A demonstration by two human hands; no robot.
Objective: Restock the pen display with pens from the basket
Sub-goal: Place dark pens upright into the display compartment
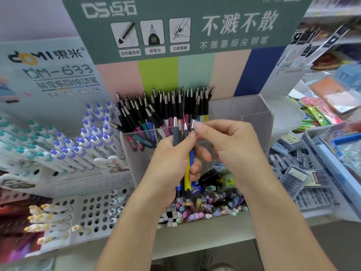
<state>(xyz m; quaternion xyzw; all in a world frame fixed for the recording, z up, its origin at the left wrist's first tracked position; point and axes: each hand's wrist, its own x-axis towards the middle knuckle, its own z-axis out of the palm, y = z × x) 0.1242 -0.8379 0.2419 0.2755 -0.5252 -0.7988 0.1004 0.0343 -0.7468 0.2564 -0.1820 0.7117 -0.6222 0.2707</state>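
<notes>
— Where are the pens you are restocking?

— Your left hand [172,165] holds a small bundle of slim pens with grey rubber sleeves and silver tips [186,153], upright, tips up. Its grip is closed round their barrels; one barrel is blue and yellow.

— And your right hand [232,147]?

— Its fingertips [197,126] pinch the silver tip of the rightmost pen in that bundle, so that grip is closed on a pen too. The two hands touch around the bundle.

— Where does the bundle sit against the display?

— Just in front of the clear acrylic pen display box [263,122]. Its left compartment is packed with black-gripped pens standing tips up [166,108]; the right compartment behind your right hand looks see-through, and you cannot tell what is in it.

— What lies around it?

— Below your hands, a clear tray of mixed pastel pen caps and small items [211,208]. To your left, a white perforated rack of white pens with purple and teal buttons [82,145]. Behind, a grey-green printed header card [195,26]. To your right, a blue-rimmed bin of packaged stationery [328,153].
</notes>
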